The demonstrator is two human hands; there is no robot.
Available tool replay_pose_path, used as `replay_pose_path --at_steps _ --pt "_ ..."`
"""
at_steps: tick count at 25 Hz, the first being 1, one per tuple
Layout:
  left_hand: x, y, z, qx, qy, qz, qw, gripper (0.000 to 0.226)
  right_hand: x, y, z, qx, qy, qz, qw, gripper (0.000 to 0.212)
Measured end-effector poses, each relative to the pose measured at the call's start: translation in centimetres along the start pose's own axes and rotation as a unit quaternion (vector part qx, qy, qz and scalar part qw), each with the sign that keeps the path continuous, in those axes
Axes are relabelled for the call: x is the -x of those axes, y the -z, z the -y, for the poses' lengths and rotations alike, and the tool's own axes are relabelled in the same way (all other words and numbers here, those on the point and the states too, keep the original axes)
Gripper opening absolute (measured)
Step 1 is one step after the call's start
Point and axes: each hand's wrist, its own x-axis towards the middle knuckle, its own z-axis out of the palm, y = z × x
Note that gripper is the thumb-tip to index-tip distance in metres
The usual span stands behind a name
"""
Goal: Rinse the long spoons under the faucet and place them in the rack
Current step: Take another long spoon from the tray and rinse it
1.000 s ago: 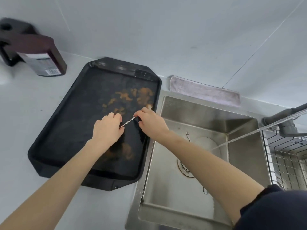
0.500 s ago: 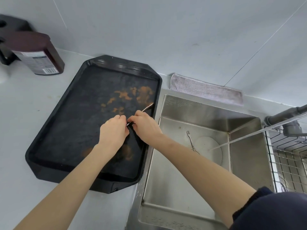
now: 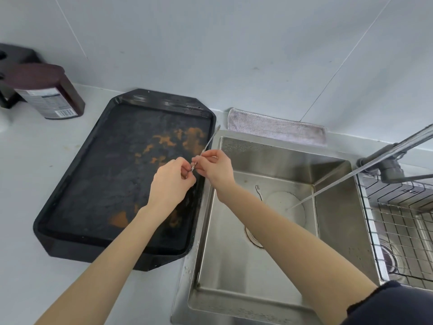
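Spoon handle, thin twisted silver metal (image 3: pixel 209 143), slanted over the right edge of the black rectangular tray (image 3: pixel 77 208), pinched between both hands' fingertips: left hand (image 3: pixel 172 181) at its lower end, right hand (image 3: pixel 214 166) just above. Water ran from the grey faucet (image 3: pixel 389 164) into the stainless steel sink (image 3: pixel 332 221), beside the wire rack (image 3: pixel 403 221).

Long spoon's (image 3: pixel 209 141) lower end hidden inside both hands' grip.

The tray (image 3: pixel 93 184) lies left of the sink (image 3: pixel 332 207), rack (image 3: pixel 398 221) to its right.
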Motion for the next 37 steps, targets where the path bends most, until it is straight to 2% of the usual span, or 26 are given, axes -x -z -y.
replay_pose_path --at_steps 3,11,15,21,26,30,37 --pt "0.3 0.0 -2.0 0.063 0.012 0.007 0.998 0.02 0.7 2.2 1.1 -0.064 0.003 0.003 0.998 0.017" --pt "2.7 -3.9 -8.0 0.177 -0.02 0.1 0.979 0.02 2.7 10.5 1.4 -0.061 0.032 -0.047 0.996 0.002" --pt "3.9 -6.9 -11.0 0.214 -0.026 0.154 0.964 0.015 4.2 15.3 1.3 -0.093 0.047 -0.081 0.991 0.005" --pt "5.8 -11.2 -14.6 0.208 -0.037 0.203 0.956 0.016 5.3 21.5 1.2 -0.118 0.063 -0.128 0.983 0.012" --pt "7.0 -13.7 -16.2 0.203 -0.044 0.231 0.951 0.011 5.2 25.2 0.6 -0.152 0.058 -0.144 0.976 0.009" --pt "7.3 -14.1 -16.0 0.168 -0.067 0.238 0.954 0.021 5.3 26.4 0.4 -0.153 0.042 -0.144 0.977 0.013" --pt "7.2 -14.0 -14.9 0.174 -0.044 0.24 0.954 0.02 4.5 26.8 1.4 -0.203 0.039 -0.139 0.968 0.013"
